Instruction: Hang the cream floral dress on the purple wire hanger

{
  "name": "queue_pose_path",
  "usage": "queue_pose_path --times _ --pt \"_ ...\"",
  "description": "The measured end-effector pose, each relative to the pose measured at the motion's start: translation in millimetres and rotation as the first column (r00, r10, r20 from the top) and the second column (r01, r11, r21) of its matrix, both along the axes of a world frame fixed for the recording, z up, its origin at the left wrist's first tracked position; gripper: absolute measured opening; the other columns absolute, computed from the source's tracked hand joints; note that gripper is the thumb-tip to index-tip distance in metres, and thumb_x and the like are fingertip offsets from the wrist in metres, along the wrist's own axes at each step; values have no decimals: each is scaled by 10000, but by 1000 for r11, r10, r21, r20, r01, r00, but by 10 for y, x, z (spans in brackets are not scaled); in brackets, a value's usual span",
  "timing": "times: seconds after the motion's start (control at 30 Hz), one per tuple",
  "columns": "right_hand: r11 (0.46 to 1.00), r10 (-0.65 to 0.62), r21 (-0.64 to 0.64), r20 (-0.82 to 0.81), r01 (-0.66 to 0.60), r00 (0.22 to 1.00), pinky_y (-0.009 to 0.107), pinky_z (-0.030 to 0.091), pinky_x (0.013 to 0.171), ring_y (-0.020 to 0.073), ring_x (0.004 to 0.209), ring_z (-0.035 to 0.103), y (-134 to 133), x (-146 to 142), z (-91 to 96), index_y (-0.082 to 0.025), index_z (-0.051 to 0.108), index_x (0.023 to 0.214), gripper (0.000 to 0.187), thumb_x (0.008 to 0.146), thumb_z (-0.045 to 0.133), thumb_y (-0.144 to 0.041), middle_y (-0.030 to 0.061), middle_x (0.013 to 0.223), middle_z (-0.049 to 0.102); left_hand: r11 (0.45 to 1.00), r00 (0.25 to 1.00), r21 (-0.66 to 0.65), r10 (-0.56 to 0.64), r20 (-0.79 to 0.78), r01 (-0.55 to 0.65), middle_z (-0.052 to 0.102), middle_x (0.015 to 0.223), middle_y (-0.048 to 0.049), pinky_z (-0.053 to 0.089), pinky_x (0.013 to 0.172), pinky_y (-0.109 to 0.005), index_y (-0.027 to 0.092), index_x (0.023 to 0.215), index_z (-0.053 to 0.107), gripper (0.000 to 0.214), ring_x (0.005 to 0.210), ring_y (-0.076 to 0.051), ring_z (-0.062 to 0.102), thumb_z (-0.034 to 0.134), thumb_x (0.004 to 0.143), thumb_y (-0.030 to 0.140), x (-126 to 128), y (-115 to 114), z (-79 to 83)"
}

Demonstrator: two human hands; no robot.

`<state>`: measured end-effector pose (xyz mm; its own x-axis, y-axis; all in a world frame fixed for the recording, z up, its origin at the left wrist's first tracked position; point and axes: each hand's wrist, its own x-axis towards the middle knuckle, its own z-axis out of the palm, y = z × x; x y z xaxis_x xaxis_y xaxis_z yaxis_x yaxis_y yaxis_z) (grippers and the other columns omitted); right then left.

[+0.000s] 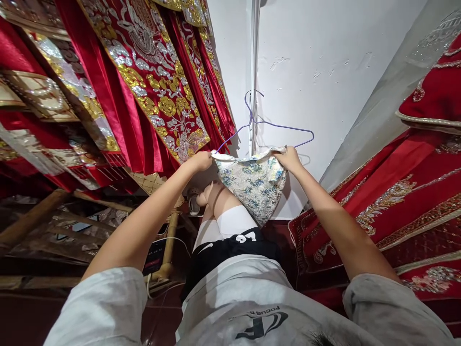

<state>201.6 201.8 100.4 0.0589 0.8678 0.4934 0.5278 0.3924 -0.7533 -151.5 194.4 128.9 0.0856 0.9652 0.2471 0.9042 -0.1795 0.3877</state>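
A small pale brocade garment (254, 185) with blue-green floral pattern hangs between my two hands in front of a white wall. My left hand (200, 161) is closed on its left top edge. My right hand (288, 158) is closed on its right top edge. A purple wire hanger (273, 126) sits just above the garment's opening, its hook up near a white pipe; the hanger's ends reach toward both hands. Whether the hanger is inside the garment I cannot tell.
Red robes with gold and silver embroidery (154, 81) hang at the left. More red embroidered cloth (403, 206) lies at the right. A white pipe (254, 72) runs up the wall. A bamboo frame (169, 250) and a dark device stand below my left arm.
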Motion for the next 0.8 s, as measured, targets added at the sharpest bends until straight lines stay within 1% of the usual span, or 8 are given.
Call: queue_pose_path --times 0.2,0.3,0.37,0.47,0.53,0.6,0.67,0.8 --pt "991 94 -96 -15 -95 995 324 468 718 216 735 609 -125 -83 -17 -151 679 709 146 701 629 -287 34 698 673 950 981 258 -191 32 177 709 1187 -155 463 991 -368 109 1155 677 366 1069 -285 635 431 900 200 350 -68 327" --pt "967 235 -109 23 -231 972 325 471 696 205 694 589 -262 -63 17 -155 692 757 186 742 599 -315 42 712 677 935 979 304 -202 33 183 715 1118 -144 468 945 -370 115 1197 650 367 1001 -279 637 456 903 218 437 -60 370" --pt "963 268 -19 45 -267 962 331 487 711 212 722 605 -353 5 60 -158 721 942 276 747 626 -328 54 801 708 930 974 300 -224 11 211 716 1053 -132 470 894 -363 139 1230 626 372 944 -275 636 442 917 216 398 -37 367" --pt "980 92 175 13 -93 996 372 516 776 248 808 645 -418 171 139 -174 580 1339 666 710 728 -338 86 943 731 922 966 289 -253 -55 258 708 1049 -128 459 862 -357 170 1259 600 387 940 -278 626 413 921 191 293 0 369" --pt "969 -33 244 -28 39 999 407 524 830 280 893 664 -387 298 191 -166 463 1451 827 707 767 -362 130 1047 729 923 965 282 -244 -96 261 701 1028 -129 455 854 -360 174 1241 603 374 928 -280 617 409 921 189 260 12 389" --pt "961 -84 261 -36 90 996 423 525 868 296 956 670 -311 419 242 -149 512 1406 786 709 779 -395 160 1122 721 924 963 280 -229 -140 260 688 967 -130 453 860 -378 174 1206 614 345 915 -291 601 412 928 208 266 11 416" --pt "968 -81 235 -23 84 996 421 533 863 293 935 681 -232 523 295 -129 663 1193 601 691 790 -434 149 1050 739 925 965 287 -210 -158 249 670 921 -134 450 881 -404 174 1166 626 316 936 -312 582 411 944 238 275 4 438" --pt "991 97 95 -71 -90 993 420 564 761 293 810 701 -181 647 448 -129 719 796 450 624 843 -526 103 791 732 934 989 330 -148 10 137 655 930 -129 445 903 -405 154 1279 555 360 937 -299 591 434 975 304 175 3 435"
